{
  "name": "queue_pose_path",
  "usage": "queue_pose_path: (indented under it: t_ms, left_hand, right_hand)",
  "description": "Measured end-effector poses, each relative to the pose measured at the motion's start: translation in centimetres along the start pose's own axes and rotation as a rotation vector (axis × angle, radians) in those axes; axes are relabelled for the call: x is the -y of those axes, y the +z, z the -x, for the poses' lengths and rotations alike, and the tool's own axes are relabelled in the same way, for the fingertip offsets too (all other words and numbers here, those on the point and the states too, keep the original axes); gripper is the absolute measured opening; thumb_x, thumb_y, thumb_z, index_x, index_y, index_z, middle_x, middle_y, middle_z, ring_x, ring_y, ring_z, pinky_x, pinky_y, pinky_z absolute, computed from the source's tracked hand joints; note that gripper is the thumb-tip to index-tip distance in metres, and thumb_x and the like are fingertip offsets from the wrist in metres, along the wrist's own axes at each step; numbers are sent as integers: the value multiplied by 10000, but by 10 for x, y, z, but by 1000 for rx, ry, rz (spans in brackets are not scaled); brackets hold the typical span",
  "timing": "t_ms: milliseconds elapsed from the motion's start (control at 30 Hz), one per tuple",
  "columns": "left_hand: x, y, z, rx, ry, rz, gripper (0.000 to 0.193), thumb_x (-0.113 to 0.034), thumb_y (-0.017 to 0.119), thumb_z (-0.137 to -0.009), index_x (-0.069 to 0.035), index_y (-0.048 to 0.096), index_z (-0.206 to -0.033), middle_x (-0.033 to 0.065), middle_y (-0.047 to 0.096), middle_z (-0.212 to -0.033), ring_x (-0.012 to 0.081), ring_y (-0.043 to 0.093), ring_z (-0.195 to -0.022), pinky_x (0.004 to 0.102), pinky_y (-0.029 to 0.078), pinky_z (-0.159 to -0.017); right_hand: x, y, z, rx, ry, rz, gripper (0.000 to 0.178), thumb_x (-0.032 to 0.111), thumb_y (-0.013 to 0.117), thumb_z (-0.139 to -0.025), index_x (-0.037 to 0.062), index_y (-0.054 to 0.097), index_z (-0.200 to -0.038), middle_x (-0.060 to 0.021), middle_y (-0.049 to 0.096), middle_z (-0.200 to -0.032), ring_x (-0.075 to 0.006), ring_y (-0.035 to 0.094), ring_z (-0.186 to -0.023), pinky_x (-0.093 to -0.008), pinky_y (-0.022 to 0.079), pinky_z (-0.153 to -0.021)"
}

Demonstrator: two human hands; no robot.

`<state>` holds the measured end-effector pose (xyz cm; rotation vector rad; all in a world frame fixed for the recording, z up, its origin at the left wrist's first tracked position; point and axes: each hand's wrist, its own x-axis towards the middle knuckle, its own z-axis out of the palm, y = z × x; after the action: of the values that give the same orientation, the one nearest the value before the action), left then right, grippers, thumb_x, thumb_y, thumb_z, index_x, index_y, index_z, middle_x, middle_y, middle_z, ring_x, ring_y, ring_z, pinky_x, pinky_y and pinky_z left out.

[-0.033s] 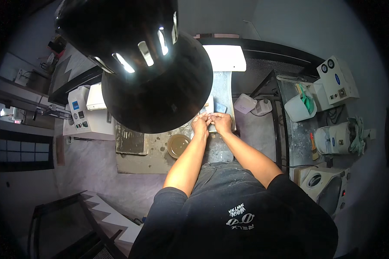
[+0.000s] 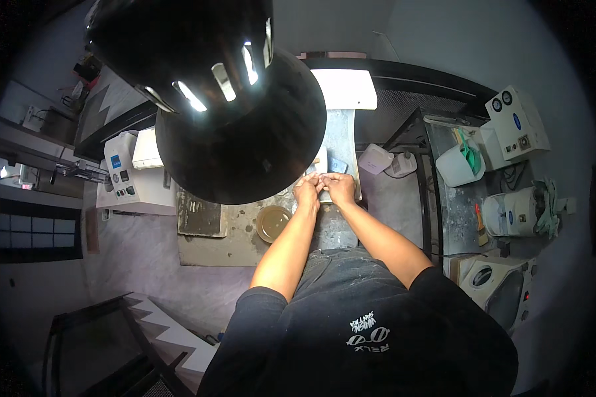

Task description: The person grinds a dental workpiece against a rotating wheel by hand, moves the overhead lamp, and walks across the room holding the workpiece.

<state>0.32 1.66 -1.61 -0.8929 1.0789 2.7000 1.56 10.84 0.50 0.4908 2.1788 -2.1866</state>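
Close together over the lit bench, my left hand (image 2: 305, 192) and my right hand (image 2: 340, 189) meet at the fingertips. Both are closed in a pinch. Whatever is between the fingers is too small to make out. Just beyond the right fingers lies a blue flat piece (image 2: 338, 165). A white object (image 2: 322, 161) with a brownish bit on it stands beside that piece, partly hidden by the lamp. A round brown bowl (image 2: 272, 223) sits left of my left forearm.
A large black lamp shade (image 2: 245, 145) hangs over the bench, hiding much of its left part. Left are a dark square plate (image 2: 200, 218) and a white machine (image 2: 121, 173). At right, a side table holds a white bin (image 2: 458, 171) and a gauged machine (image 2: 518, 122). Jugs (image 2: 375, 159) stand between.
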Motion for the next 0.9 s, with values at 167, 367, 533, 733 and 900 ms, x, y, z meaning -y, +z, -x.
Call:
queue_pose_path:
  t_ms: [167,367,533,733,900]
  left_hand:
    - [1,2,-2,-12,-5,-40,107,69,489,-824,87,542,-915,151,606,-844,215,612,-719,288,537,-612]
    - [1,-2,-10,-12,-37,-69,100,62,502,-817,85,548,-903,158,609,-819,214,610,-680,292,532,-584]
    - [2,6,-5,-10,-52,-67,99,66,499,-812,92,535,-901,171,605,-817,226,610,-666,307,538,-584]
    - [0,6,-4,-4,-84,-67,118,71,490,-805,92,507,-920,176,596,-828,237,612,-686,315,545,-597]
    - [-2,4,-6,20,-117,-47,122,70,472,-816,94,507,-930,172,593,-834,237,609,-691,312,546,-611]
  right_hand:
    - [-5,-2,-3,-21,31,43,106,12,605,-786,-51,660,-850,-89,665,-790,-114,623,-665,-209,513,-585]
    - [-6,-2,-4,-21,30,91,100,20,616,-778,-40,668,-840,-76,667,-777,-105,620,-654,-205,512,-580]
    - [-8,-8,-6,-45,16,116,99,29,625,-778,-36,671,-835,-73,669,-774,-102,620,-647,-205,514,-572]
    - [8,-8,3,-52,6,129,96,38,630,-778,-31,676,-827,-72,671,-766,-98,618,-630,-207,514,-563]
    - [10,-6,2,-58,7,204,89,27,627,-775,-29,677,-822,-67,671,-761,-92,611,-620,-207,499,-552]
